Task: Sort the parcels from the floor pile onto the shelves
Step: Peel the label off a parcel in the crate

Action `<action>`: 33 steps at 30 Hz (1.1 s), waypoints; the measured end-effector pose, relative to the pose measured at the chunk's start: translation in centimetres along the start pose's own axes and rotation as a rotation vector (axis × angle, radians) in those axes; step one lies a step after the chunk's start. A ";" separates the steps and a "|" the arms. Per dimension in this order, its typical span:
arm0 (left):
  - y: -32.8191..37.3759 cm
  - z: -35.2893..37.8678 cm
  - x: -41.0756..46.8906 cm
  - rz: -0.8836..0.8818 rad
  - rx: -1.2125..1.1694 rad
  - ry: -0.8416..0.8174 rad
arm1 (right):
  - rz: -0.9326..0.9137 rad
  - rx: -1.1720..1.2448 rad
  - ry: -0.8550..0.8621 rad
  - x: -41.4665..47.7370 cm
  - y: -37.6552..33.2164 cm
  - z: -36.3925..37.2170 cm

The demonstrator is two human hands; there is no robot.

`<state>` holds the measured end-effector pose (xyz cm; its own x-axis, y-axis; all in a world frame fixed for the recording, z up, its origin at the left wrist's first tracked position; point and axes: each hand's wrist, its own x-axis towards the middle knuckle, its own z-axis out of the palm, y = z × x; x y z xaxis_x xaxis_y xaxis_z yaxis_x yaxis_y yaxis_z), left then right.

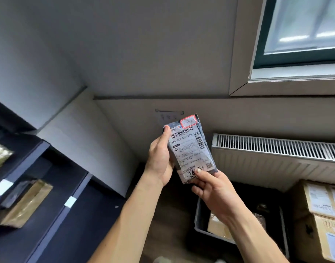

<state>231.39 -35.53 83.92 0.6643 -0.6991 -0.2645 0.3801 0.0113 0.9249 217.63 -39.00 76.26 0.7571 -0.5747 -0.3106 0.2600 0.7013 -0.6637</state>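
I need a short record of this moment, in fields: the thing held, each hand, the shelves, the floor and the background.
held: grey parcel, white shipping label facing the camera, upright
left hand: grips the parcel's left edge
right hand: pinches its lower edge, thumb on the label
shelves: dark, at left; a brown parcel lies in one compartment
floor: grey crate; stacked cardboard boxes at right
background: radiator, window
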 end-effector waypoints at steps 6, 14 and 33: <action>1.8 -3.1 -4.4 0.028 -0.051 0.102 | -0.036 -0.159 -0.120 -1.6 0.6 4.9; 3.0 -13.2 -15.6 0.149 -0.146 0.339 | 0.072 -0.337 -0.363 -7.1 7.3 13.1; 7.0 -29.2 -47.6 0.621 -0.287 1.069 | 0.166 -0.627 -1.221 -27.3 22.5 32.6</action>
<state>221.24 18.76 95.04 0.9156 0.4015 -0.0209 -0.1443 0.3767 0.9150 222.38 6.19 91.98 0.8768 0.4549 0.1561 0.0524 0.2324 -0.9712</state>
